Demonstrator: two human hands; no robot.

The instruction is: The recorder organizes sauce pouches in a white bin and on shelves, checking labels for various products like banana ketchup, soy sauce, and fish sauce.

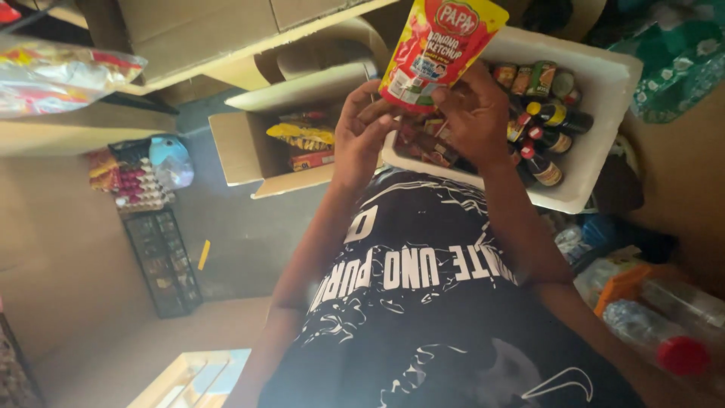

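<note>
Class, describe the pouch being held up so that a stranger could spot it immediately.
Find the white foam box filled with dark sauce bottles. Before it, the left hand and right hand raise a sauce pouch. Unlike the bottles, it is flat, soft, red and yellow.

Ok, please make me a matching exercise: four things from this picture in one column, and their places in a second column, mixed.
Things:
1. red sauce pouch
2. dark bottles with red caps
3. cardboard box
4. egg trays

Places:
A. in the white foam box
B. held up by both hands, left hand and right hand
C. on the black crate
D. open, left of the hands, packets inside

Pairs: 1-B, 2-A, 3-D, 4-C
</note>
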